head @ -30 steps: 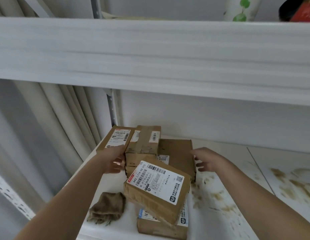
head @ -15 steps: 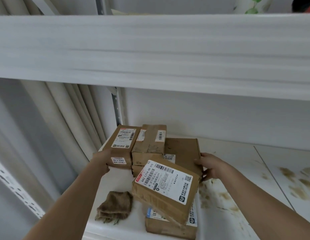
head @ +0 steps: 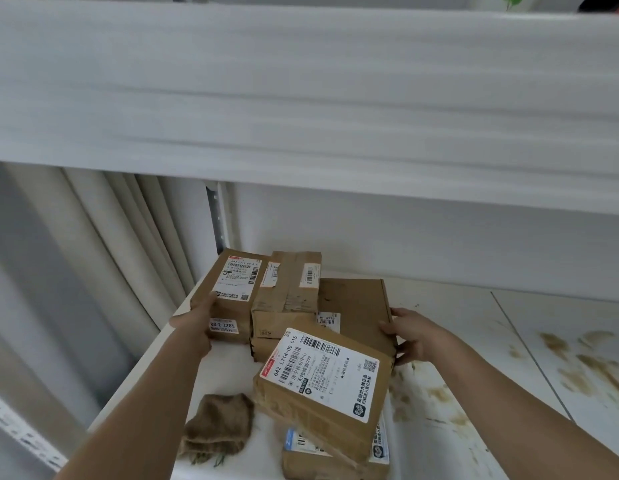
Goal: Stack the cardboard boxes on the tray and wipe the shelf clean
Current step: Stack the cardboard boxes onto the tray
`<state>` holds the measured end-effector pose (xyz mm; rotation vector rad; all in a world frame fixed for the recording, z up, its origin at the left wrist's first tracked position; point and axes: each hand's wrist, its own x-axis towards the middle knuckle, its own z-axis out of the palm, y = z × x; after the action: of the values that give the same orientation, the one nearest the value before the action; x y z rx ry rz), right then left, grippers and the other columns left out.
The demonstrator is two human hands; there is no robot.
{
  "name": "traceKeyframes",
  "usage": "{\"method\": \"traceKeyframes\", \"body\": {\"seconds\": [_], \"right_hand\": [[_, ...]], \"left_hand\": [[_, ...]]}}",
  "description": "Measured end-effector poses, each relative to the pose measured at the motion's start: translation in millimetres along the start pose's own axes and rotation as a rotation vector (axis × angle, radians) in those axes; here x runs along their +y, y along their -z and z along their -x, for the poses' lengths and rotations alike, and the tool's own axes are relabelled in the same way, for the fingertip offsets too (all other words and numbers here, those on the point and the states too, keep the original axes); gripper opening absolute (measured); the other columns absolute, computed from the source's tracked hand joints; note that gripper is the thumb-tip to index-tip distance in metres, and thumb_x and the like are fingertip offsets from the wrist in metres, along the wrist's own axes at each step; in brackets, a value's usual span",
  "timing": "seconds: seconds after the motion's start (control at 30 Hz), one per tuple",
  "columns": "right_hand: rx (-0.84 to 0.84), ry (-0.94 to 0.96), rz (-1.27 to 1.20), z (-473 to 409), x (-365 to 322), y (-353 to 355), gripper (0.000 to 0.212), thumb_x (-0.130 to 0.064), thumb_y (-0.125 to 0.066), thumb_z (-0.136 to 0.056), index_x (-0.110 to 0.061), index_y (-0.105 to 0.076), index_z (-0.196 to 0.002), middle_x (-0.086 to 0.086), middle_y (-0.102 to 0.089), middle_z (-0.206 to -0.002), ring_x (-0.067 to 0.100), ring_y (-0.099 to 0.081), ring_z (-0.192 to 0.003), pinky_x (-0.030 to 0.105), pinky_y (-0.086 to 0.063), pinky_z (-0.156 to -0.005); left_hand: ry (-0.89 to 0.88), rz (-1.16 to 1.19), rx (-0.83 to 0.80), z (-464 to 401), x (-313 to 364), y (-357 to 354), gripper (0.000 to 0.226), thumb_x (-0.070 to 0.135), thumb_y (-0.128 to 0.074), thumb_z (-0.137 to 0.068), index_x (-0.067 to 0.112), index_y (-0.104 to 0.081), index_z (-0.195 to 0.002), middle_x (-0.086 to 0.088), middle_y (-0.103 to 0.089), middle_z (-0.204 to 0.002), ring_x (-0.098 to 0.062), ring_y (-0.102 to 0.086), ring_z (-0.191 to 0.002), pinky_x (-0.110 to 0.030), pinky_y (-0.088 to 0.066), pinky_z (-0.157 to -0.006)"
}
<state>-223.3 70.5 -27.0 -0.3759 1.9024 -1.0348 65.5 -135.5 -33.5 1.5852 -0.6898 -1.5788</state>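
- Left grip (head: 197, 318) held the tilted box (head: 230, 294) by its near-left corner; right grip (head: 410, 332) clasped the flat box (head: 356, 306) at its right edge.
- Both boxes lay between the hands, long axes running away from the person.

I see two bare forearms reaching in from the near edge, with no sleeves, watch, rings or gloves on them. The bare left hand (head: 197, 318) and the bare right hand (head: 417, 336) show short, unpainted nails where the fingertips are clear enough to tell.
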Motion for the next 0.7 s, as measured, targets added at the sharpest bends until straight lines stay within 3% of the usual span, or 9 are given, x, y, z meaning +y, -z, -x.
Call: {"method": "traceKeyframes", "body": {"seconds": [0.13, 0.2, 0.3, 0.4, 0.57, 0.67, 0.7], "right_hand": [[0.027, -0.005, 0.010, -1.3, -2.7, -2.5, 0.036, -0.007, -0.051, -0.098, -0.020, -0.049, -0.132, 0.011, -0.057, -0.106, 0.038, -0.060, -0.089, 0.058, -0.051, -0.080], [0.030, -0.001, 0.018, 1.7, -5.9, -3.4, 0.033, -0.007, -0.050, -0.099, -0.019, -0.050, -0.130, 0.009, -0.057, -0.103, 0.036, -0.059, -0.084, 0.052, -0.051, -0.072], [0.046, 0.015, 0.019, 2.7, -10.4, -3.0, 0.028, -0.006, -0.050, -0.099, -0.020, -0.050, -0.123, 0.009, -0.056, -0.099, 0.035, -0.057, -0.080, 0.052, -0.047, -0.074], [0.050, 0.026, -0.011, 2.5, -15.9, -8.0, 0.032, -0.004, -0.050, -0.098, -0.019, -0.050, -0.126, 0.012, -0.055, -0.104, 0.034, -0.056, -0.079, 0.055, -0.048, -0.078], [0.024, 0.032, -0.085, -3.9, -18.9, -29.7, 0.055, -0.004, -0.052, -0.096, -0.022, -0.036, -0.146, 0.015, -0.054, -0.126, 0.038, -0.060, -0.089, 0.044, -0.052, -0.065], [0.002, 0.058, -0.097, -8.1, -19.0, -46.2, 0.045, 0.001, -0.050, -0.095, -0.012, -0.045, -0.138, 0.014, -0.059, -0.118, 0.036, -0.060, -0.099, 0.046, -0.053, -0.079], [-0.005, 0.066, -0.093, -6.4, -19.7, -51.6, 0.040, 0.003, -0.048, -0.095, -0.008, -0.048, -0.134, 0.013, -0.061, -0.110, 0.031, -0.061, -0.095, 0.042, -0.055, -0.075]], "left_hand": [[0.033, 0.031, -0.023, -5.6, 1.7, 0.4, 0.091, 0.039, -0.083, -0.065, 0.016, -0.033, -0.137, -0.017, -0.055, -0.128, -0.040, -0.053, -0.117, -0.062, -0.039, -0.095], [0.008, 0.086, -0.035, -11.1, 4.5, 3.5, 0.090, 0.040, -0.086, -0.057, 0.014, -0.040, -0.130, -0.017, -0.060, -0.119, -0.038, -0.060, -0.105, -0.058, -0.050, -0.081], [0.004, 0.184, -0.031, -30.2, 11.1, 7.9, 0.092, 0.042, -0.088, -0.039, 0.018, -0.050, -0.119, -0.013, -0.067, -0.105, -0.031, -0.069, -0.083, -0.046, -0.056, -0.055], [-0.076, 0.224, 0.046, -7.2, 30.3, 15.1, 0.078, 0.038, -0.084, -0.057, 0.011, -0.050, -0.122, -0.013, -0.065, -0.102, -0.029, -0.068, -0.080, -0.039, -0.055, -0.049], [-0.106, 0.310, -0.012, 3.9, 46.9, 25.5, 0.057, 0.042, -0.075, -0.070, 0.013, -0.052, -0.115, -0.010, -0.067, -0.104, -0.025, -0.067, -0.081, -0.036, -0.053, -0.054], [-0.105, 0.321, -0.102, 10.0, 52.2, 31.0, 0.057, 0.046, -0.068, -0.075, 0.017, -0.053, -0.122, -0.008, -0.067, -0.110, -0.021, -0.066, -0.084, -0.036, -0.053, -0.058], [-0.107, 0.322, -0.119, 12.2, 54.1, 32.4, 0.056, 0.046, -0.067, -0.077, 0.018, -0.053, -0.123, -0.008, -0.067, -0.111, -0.021, -0.066, -0.086, -0.037, -0.053, -0.059]]}}
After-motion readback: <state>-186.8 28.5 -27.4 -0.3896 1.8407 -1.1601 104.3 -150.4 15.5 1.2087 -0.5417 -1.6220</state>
